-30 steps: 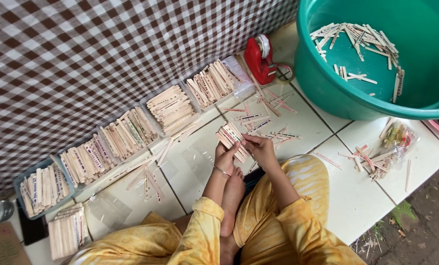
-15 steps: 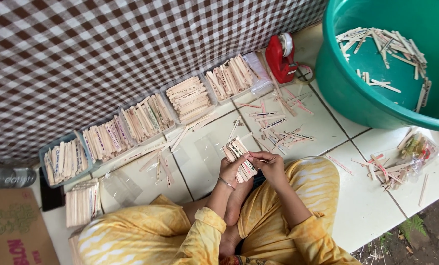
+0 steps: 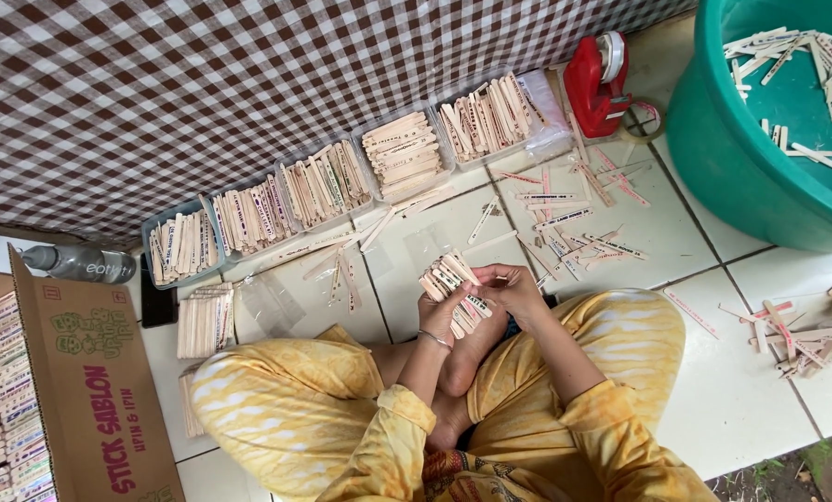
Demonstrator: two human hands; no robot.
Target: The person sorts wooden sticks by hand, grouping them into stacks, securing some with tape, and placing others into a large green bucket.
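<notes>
My left hand (image 3: 446, 315), with a thin bangle at the wrist, grips a fanned bundle of flat wooden sticks (image 3: 451, 280) over my crossed legs. My right hand (image 3: 516, 288) rests against the right side of the same bundle and pinches its sticks. Some sticks bear dark print. Loose printed sticks (image 3: 574, 223) lie scattered on the white tiles just beyond my hands. A row of clear trays (image 3: 341, 183) filled with sorted sticks runs along the checked cloth.
A green plastic tub (image 3: 751, 177) holding sticks stands at the upper right, a red tape dispenser (image 3: 598, 84) beside it. A cardboard box (image 3: 90, 390) with stacked sticks sits at the left, a bottle (image 3: 79, 263) above it. More sticks (image 3: 792, 339) lie at the right.
The view has swung left and down, so the tub slid toward the right edge and the cardboard box came into sight. Both hands stay on the stick bundle, held closer to my legs.
</notes>
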